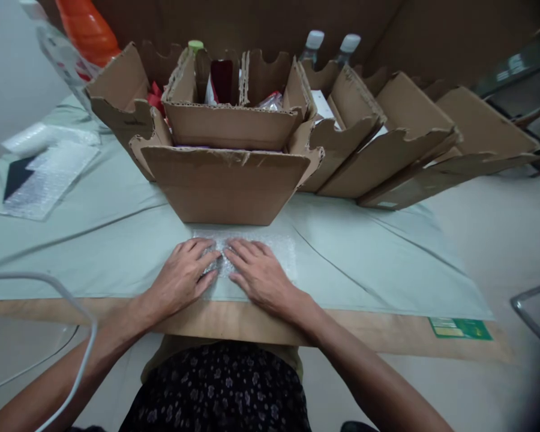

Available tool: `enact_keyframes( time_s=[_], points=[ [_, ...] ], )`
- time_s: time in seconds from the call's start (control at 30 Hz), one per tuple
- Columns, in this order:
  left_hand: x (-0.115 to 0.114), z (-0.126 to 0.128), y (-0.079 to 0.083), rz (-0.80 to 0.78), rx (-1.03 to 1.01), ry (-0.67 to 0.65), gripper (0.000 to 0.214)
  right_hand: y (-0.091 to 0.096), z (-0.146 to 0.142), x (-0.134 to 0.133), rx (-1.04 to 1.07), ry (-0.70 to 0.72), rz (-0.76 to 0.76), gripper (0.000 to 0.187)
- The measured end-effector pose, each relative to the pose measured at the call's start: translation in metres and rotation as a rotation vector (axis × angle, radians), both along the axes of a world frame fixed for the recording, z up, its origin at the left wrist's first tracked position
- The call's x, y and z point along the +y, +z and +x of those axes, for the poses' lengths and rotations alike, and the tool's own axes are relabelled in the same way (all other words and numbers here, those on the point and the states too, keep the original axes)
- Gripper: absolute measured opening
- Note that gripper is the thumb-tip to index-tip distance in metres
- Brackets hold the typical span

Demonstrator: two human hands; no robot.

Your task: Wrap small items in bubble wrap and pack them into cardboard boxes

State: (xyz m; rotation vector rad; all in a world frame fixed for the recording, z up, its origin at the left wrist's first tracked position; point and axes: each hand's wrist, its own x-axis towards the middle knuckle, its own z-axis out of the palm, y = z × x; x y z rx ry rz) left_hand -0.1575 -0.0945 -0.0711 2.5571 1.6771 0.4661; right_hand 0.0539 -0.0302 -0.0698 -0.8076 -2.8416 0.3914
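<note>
A sheet of clear bubble wrap [282,249] lies on the pale green cloth near the table's front edge. My left hand [185,275] rests on its left part, palm down with the fingers stretched out. Just to the right, my right hand [263,277] lies on the wrap too, fingers extended and pointing inward. The fingertips of both hands come close together over the middle of the sheet. Whether anything lies under the wrap or the palms, I cannot tell. Directly behind it stands an open cardboard box [225,186].
Several cardboard bins [355,144] stand in a row at the back, with bottles [314,42] behind. An orange-capped bottle [90,33] is at back left. More bubble wrap [56,174] covers a dark flat item at left. A white cable [87,336] crosses my left arm.
</note>
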Motion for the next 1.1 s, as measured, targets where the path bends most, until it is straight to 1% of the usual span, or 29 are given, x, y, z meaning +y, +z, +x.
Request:
enact_keyframes(
  time_s=[0.07,0.17,0.23,0.27,0.33,0.4,0.43,0.5,0.57,0.63,0.67,0.73,0.77,0.83,0.9,1.0,1.03,1.1],
  points=[
    [-0.001,-0.003,-0.003,0.001,0.002,0.013,0.027,-0.010,0.034,0.002,-0.052,-0.105,0.033,0.047],
    [-0.002,-0.004,-0.001,-0.021,0.000,0.035,0.026,-0.013,0.093,0.003,-0.078,-0.343,0.096,0.046],
    [-0.001,-0.005,0.001,-0.055,-0.010,0.037,0.026,-0.010,0.116,0.003,-0.033,-0.469,0.143,0.044],
    [-0.001,-0.005,0.002,-0.071,-0.021,0.030,0.026,-0.007,0.120,0.003,0.000,-0.503,0.162,0.043],
    [0.000,-0.007,0.004,-0.075,-0.068,0.020,0.025,-0.001,0.116,0.005,0.060,-0.515,0.185,0.039],
    [0.001,-0.012,0.004,-0.032,-0.124,0.056,0.024,0.003,0.102,0.010,0.082,-0.485,0.179,0.035],
    [0.001,-0.014,0.004,-0.007,-0.141,0.099,0.024,0.005,0.094,0.015,0.078,-0.472,0.169,0.035],
    [0.001,-0.020,0.003,0.016,-0.139,0.229,0.025,0.004,0.081,0.026,0.051,-0.472,0.137,0.037],
    [0.004,-0.025,0.000,-0.029,-0.133,0.369,0.030,0.001,0.073,0.036,0.017,-0.485,0.095,0.039],
    [0.009,-0.027,-0.002,-0.096,-0.155,0.464,0.036,-0.003,0.069,0.042,0.019,-0.489,0.050,0.031],
    [0.012,-0.028,-0.002,-0.127,-0.173,0.482,0.038,-0.004,0.069,0.043,0.040,-0.484,0.029,0.024],
    [0.018,-0.028,-0.001,-0.180,-0.210,0.477,0.037,-0.003,0.069,0.041,0.119,-0.474,-0.009,0.012],
    [0.021,-0.029,0.001,-0.205,-0.226,0.467,0.037,0.000,0.069,0.038,0.168,-0.472,-0.029,0.009],
    [0.024,-0.031,0.006,-0.261,-0.263,0.445,0.037,0.007,0.070,0.032,0.274,-0.480,-0.086,0.010],
    [0.024,-0.033,0.012,-0.290,-0.289,0.425,0.035,0.015,0.071,0.026,0.386,-0.489,-0.166,0.019],
    [0.023,-0.035,0.017,-0.239,-0.290,0.394,0.035,0.027,0.071,0.018,0.514,-0.465,-0.296,0.032],
    [0.023,-0.034,0.017,-0.208,-0.289,0.372,0.038,0.030,0.072,0.017,0.535,-0.445,-0.322,0.031],
    [0.024,-0.030,0.015,-0.152,-0.296,0.296,0.046,0.034,0.073,0.013,0.537,-0.407,-0.338,0.021]
  ],
)
